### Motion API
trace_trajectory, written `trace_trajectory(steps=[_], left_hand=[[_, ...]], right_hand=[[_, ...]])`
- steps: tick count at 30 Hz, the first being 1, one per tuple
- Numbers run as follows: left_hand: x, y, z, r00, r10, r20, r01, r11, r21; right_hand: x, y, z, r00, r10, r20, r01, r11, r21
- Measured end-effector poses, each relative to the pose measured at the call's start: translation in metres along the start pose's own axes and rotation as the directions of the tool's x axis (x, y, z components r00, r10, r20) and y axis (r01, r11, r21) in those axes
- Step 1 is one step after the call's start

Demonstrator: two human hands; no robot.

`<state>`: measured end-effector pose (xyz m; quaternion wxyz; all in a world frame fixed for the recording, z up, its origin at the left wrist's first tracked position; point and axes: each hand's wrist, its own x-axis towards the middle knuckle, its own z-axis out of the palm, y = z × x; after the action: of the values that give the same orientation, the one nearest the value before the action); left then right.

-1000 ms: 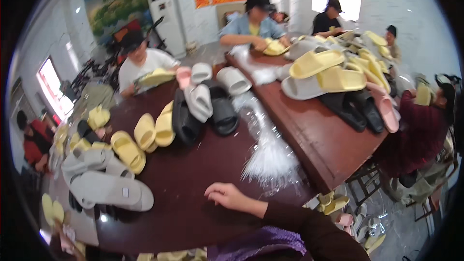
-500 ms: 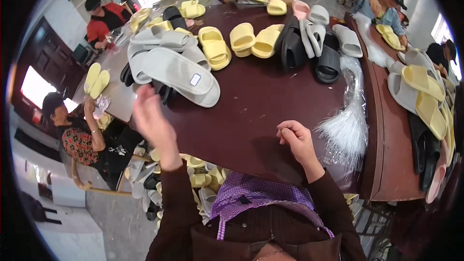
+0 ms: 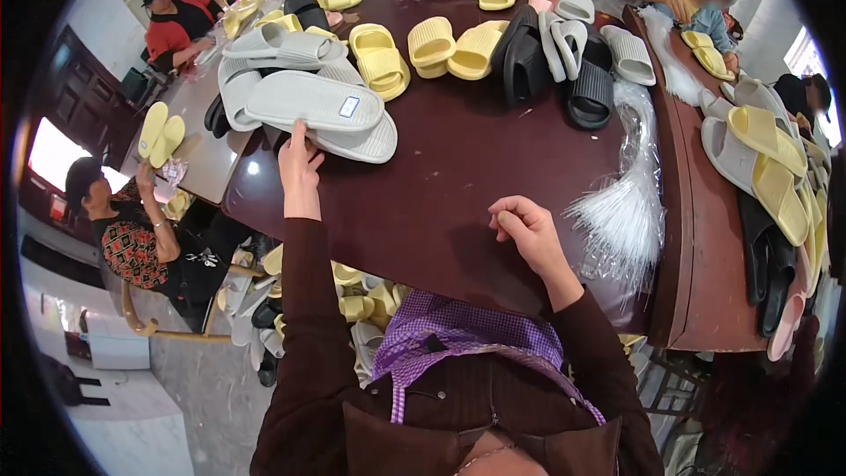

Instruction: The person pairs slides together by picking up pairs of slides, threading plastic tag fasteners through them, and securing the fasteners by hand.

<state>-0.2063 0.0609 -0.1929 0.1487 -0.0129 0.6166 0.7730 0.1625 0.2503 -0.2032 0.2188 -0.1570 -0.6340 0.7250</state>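
My left hand (image 3: 301,167) reaches to the pile at the left of the table and pinches the near edge of a grey slipper (image 3: 315,104). Its sole faces up and bears a small white label with a blue border. Directly beneath lies another grey slipper (image 3: 374,143), partly covered. My right hand (image 3: 526,231) hovers over the table near its front edge, fingers curled in against the thumb. Whether anything small is inside that hand cannot be made out. To its right lies a bundle of thin white plastic strands (image 3: 621,211) in clear wrap.
Yellow slides (image 3: 381,62), black slides (image 3: 589,92) and grey slides (image 3: 629,55) line the far side of the dark red table (image 3: 441,185). A second table (image 3: 701,282) at right carries more slippers. Several people work around. Many slippers (image 3: 357,307) lie below the table edge.
My left hand has gone from moving free beside the pile to gripping the top grey slipper, which has shifted left and uncovers the one beneath. My right hand keeps its curled pose.
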Motion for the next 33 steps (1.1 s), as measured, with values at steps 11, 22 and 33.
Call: trace_trajectory(steps=[11, 22, 33], left_hand=[[-0.027, -0.021, 0.022, 0.954, -0.036, 0.299, 0.134, 0.94, -0.315], [-0.142, -0.093, 0.108, 0.482, 0.347, 0.805, 0.583, 0.558, -0.59], [-0.16, -0.079, 0.094, 0.64, -0.035, 0.768, 0.363, 0.894, -0.261]], right_hand=[[0.006, 0.013, -0.006, 1.0, 0.022, 0.0, -0.022, 0.997, -0.069], [-0.008, 0.007, 0.001, 0.944, 0.234, 0.234, -0.32, 0.821, 0.472], [-0.027, -0.008, -0.016, 0.984, 0.176, -0.037, -0.147, 0.908, 0.392]])
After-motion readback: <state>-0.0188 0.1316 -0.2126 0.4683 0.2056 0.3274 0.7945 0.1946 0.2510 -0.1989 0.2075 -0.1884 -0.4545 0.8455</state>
